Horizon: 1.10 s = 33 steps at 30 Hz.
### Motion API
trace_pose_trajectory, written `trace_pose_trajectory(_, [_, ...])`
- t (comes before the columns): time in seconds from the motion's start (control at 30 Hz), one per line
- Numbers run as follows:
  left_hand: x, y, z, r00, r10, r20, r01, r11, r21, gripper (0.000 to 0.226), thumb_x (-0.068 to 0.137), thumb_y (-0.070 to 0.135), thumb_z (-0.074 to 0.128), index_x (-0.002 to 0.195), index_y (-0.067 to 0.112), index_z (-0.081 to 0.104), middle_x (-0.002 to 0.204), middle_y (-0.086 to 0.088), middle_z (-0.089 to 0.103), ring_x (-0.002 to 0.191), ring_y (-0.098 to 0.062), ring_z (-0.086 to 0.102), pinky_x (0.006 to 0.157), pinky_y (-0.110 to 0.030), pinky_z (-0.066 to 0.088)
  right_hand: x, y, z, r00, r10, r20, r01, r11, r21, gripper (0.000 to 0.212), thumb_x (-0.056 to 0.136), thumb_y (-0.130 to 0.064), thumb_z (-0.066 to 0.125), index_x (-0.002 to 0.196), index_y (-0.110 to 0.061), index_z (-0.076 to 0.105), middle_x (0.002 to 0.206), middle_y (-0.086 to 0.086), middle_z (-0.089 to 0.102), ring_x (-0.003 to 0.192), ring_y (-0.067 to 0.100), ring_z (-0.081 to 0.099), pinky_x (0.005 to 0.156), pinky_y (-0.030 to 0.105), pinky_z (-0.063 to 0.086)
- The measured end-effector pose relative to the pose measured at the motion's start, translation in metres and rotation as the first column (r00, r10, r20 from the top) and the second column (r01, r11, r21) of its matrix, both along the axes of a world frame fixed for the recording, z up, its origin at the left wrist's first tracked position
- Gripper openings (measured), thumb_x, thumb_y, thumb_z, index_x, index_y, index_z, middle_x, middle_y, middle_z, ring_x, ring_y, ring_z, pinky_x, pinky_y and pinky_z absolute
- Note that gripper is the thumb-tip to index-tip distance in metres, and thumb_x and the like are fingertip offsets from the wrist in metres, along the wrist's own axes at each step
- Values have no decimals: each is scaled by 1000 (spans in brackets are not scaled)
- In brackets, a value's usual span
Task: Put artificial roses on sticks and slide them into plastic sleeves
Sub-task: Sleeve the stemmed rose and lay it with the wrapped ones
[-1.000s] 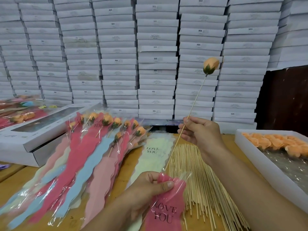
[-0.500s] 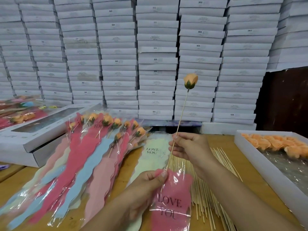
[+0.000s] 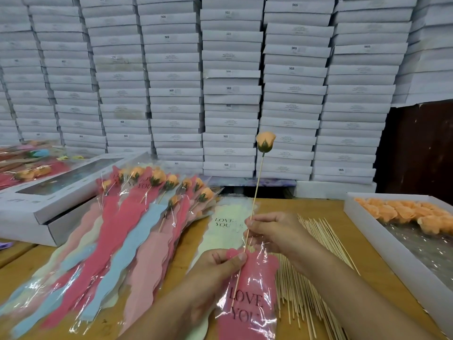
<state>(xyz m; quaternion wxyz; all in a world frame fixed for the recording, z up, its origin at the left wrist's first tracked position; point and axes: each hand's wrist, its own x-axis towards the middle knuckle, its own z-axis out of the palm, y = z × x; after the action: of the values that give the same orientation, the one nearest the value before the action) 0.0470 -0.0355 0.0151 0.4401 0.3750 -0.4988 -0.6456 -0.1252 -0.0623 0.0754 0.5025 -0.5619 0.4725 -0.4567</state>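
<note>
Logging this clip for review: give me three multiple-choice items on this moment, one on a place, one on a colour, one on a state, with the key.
1. Where does the tray of loose orange rose heads sit?
A. On the table's right side
B. On the windowed box at the left
C. On top of the bare sticks

2. What colour is the LOVE YOU sleeve held by the left hand?
A. Light blue
B. Cream
C. Pink-red

3. How far is the rose stick into that sleeve?
A. Not touching it
B. Lower end inside, rose head well above
C. Fully in, rose head covered

Key: 1 A, the tray stands at the right edge beside the pile of bare sticks. 2 C, the sleeve's backing is pink-red under clear film. 3 B, the stick's tip shows through the film near the lettering while the right hand pinches it and the orange rose stands high above.
</note>
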Motion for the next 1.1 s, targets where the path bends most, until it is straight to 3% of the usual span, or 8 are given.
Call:
trace_pose_trajectory(0.07, [1, 2, 2, 1000, 6, -1, -6, 1000, -2, 22, 90, 19, 72, 97, -1, 77, 102, -24, 74, 91, -27, 72, 81, -33, 59, -2, 0, 0, 999, 18, -32, -18, 1000, 10, 13, 87, -23, 75, 96, -14, 75, 80, 2, 77, 61, 8, 67, 60, 25, 53])
trace_pose_trajectory(0.2, [3, 4, 3, 999, -8, -36, 9, 1000, 8, 32, 85, 16, 79, 104, -9, 72, 116, -36, 65, 102, -38, 66, 103, -50, 51, -6, -1, -2, 993, 67, -97, -64, 997, 40, 11, 87, -22, 74, 97, -17, 77, 84, 2, 78, 61, 7, 67, 51, 19, 48])
trace_pose_trajectory(0.33, [2, 4, 3, 1000, -7, -8, 7, 1000, 21, 23, 83, 15, 80, 96, -3, 76, 107, -31, 71, 95, -39, 67, 95, -46, 54, -8, -3, -3, 987, 90, -132, -84, 995, 47, 11, 88, -16, 72, 99, -15, 76, 89, 5, 77, 65, 9, 68, 55, 23, 52])
trace_pose_trajectory(0.4, [1, 4, 3, 1000, -8, 9, 8, 1000, 18, 22, 81, 18, 80, 91, -2, 77, 97, -29, 73, 81, -34, 70, 79, -39, 58, -5, -5, 1, 995, 46, -90, -45, 999, 15, 23, 90, -11, 68, 113, -14, 68, 96, 8, 77, 70, 14, 71, 59, 26, 56])
trace_pose_trajectory(0.47, [0, 5, 5, 1000, -19, 19, 18, 999, 28, 14, 80, 18, 80, 81, 4, 78, 86, -23, 74, 67, -25, 71, 63, -29, 58, -3, -9, 6, 999, -40, 16, 40, 998, -43, 43, 90, -8, 67, 128, -23, 54, 109, 9, 72, 77, 19, 73, 62, 29, 59])
trace_pose_trajectory(0.53, [0, 6, 5, 999, -31, 41, 30, 999, 28, 12, 81, 18, 80, 78, 6, 78, 85, -20, 74, 70, -24, 71, 68, -30, 59, -4, -13, 11, 993, -84, 78, 93, 988, -121, 56, 91, -7, 66, 133, -38, 45, 115, 3, 67, 87, 21, 74, 67, 32, 61])
trace_pose_trajectory(0.73, [1, 8, 6, 998, -27, 55, 25, 999, 43, 13, 81, 14, 83, 81, 4, 77, 93, -22, 74, 87, -31, 69, 83, -36, 58, -8, -17, 11, 998, -63, 16, 65, 982, -175, 29, 98, -21, 58, 127, -22, 63, 122, -5, 65, 102, 14, 68, 75, 28, 58])
trace_pose_trajectory(1.1, [3, 10, 13, 998, 6, -58, 1, 993, 121, 42, 83, 11, 78, 109, -18, 61, 98, -30, 70, 75, -32, 70, 74, -42, 59, -14, 11, -25, 988, 101, -114, -120, 977, -174, 25, 97, -37, 51, 103, -36, 75, 107, -17, 73, 99, 0, 66, 88, 29, 55])
